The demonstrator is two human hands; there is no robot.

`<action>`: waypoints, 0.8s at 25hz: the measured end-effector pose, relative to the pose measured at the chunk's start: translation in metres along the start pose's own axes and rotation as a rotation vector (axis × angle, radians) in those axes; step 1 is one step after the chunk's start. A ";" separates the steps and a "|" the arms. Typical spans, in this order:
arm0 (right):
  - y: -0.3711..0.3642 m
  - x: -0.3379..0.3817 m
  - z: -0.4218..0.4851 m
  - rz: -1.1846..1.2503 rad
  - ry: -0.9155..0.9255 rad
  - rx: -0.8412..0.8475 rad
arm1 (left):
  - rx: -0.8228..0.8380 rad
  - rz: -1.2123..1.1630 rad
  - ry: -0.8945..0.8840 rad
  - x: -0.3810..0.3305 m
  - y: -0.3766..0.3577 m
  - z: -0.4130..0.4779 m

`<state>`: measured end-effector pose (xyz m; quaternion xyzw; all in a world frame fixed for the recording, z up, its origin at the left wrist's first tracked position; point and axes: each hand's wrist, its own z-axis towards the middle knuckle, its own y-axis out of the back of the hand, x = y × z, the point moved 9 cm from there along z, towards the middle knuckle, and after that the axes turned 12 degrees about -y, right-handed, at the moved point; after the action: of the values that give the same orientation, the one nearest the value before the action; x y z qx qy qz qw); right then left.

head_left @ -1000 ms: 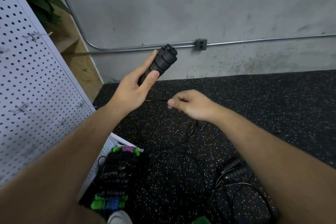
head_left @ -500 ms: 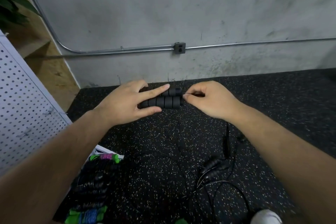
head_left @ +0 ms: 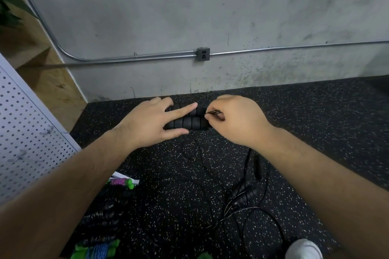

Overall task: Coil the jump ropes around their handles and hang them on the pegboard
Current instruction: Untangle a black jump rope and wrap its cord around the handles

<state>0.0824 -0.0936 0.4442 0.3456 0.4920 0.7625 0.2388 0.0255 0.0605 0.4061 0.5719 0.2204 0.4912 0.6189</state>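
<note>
A person's left hand (head_left: 147, 126) clasps a jump rope's two black handles (head_left: 189, 123) side by side, thumb beneath and forefinger laid along the top. Their long axis runs left to right over the speckled floor (head_left: 315, 111). The right hand (head_left: 237, 120) is nearer the free end. Its grip is a tight pinch on the thin cable (head_left: 212, 112) just off the handles' right tips, apparently ready to wind it round them. The pegboard (head_left: 25, 132) stands well to the left.

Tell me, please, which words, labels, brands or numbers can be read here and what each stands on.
No text can be read.
The handles, rope, pegboard and outlet box show no lettering; the green bundles at the bottom edge are too blurred to tell.
</note>
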 end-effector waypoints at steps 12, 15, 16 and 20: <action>0.021 0.015 0.001 0.077 0.169 0.156 | -0.011 -0.022 0.141 0.001 0.009 -0.004; 0.024 0.012 0.006 0.115 0.186 0.140 | -0.008 -0.033 0.074 -0.006 0.009 -0.005; 0.023 0.009 0.008 0.143 0.180 0.139 | -0.002 -0.038 0.051 -0.010 0.009 -0.005; 0.018 -0.017 0.018 0.376 0.039 0.151 | -0.086 -0.081 -0.073 -0.036 0.023 -0.003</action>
<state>0.1066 -0.1022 0.4605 0.4332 0.4791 0.7613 0.0562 -0.0003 0.0279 0.4161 0.5530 0.1990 0.4536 0.6699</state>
